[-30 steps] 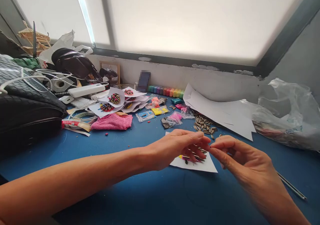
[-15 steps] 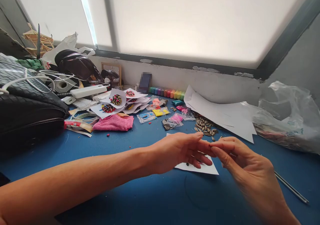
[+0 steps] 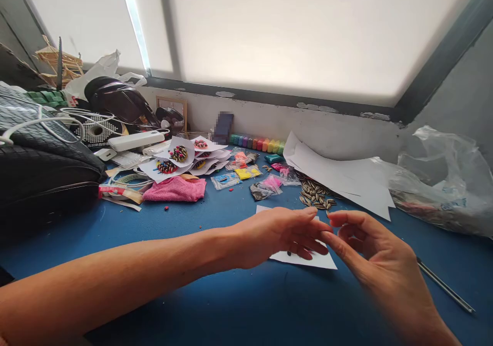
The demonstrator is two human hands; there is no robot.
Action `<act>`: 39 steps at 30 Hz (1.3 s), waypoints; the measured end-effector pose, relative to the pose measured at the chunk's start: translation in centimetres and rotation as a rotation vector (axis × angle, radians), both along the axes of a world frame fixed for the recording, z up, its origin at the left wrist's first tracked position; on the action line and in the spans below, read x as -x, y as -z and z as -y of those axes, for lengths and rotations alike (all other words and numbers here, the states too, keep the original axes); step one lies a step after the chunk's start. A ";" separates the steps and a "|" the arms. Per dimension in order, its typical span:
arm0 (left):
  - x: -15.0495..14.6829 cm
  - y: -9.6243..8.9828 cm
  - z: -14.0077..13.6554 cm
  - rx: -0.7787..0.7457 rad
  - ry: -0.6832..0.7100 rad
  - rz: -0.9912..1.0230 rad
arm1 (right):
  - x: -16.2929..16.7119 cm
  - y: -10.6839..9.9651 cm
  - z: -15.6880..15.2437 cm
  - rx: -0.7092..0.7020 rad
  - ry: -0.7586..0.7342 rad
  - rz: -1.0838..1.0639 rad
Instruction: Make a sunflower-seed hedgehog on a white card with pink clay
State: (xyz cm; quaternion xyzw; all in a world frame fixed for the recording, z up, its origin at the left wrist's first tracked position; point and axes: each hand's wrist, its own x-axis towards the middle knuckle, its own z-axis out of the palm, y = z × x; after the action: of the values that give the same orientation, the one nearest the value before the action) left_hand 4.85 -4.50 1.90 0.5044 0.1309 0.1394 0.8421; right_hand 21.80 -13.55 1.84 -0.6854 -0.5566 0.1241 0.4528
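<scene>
My left hand (image 3: 279, 233) reaches across from the left with its fingers stretched out, above a white sheet of paper (image 3: 327, 261) that it partly covers. A small dark spot (image 3: 288, 253) shows on that sheet. My right hand (image 3: 379, 251) comes from the right, and its thumb tip meets the left fingertips. Its index finger stands apart from the thumb, and I see nothing between them. Whether a tiny piece lies on the left fingertips, I cannot make out. Behind the hands lies a heap of striped sunflower seeds (image 3: 314, 192).
Small bags of coloured clay, such as a yellow one (image 3: 247, 172), lie past the hands. Decorated paper pieces (image 3: 179, 153) and a pink cloth (image 3: 175, 188) are at left, beside a black bag (image 3: 42, 181). Right are paper sheets (image 3: 342, 174), a plastic bag (image 3: 447, 181) and metal tweezers (image 3: 447, 287).
The right index finger has lifted away from the thumb, opening the pinch at the left fingertips. My left hand has shifted slightly right and down.
</scene>
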 end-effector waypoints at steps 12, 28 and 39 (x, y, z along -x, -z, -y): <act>0.1 0.2 0.0 -0.149 -0.011 -0.028 | -1.0 -0.5 -0.4 0.105 0.001 -0.083; 0.2 -0.6 0.2 -0.176 -0.021 -0.053 | -1.8 -0.9 -0.8 0.183 -0.041 -0.220; 0.4 -0.4 0.3 -0.253 -0.135 -0.066 | -1.1 -0.2 -0.4 0.267 -0.176 -0.274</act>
State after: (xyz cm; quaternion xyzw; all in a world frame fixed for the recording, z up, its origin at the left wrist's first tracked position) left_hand 4.44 -4.82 2.35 0.6007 0.1733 0.1943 0.7559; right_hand 22.90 -13.19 2.03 -0.6649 -0.5261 0.3277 0.4168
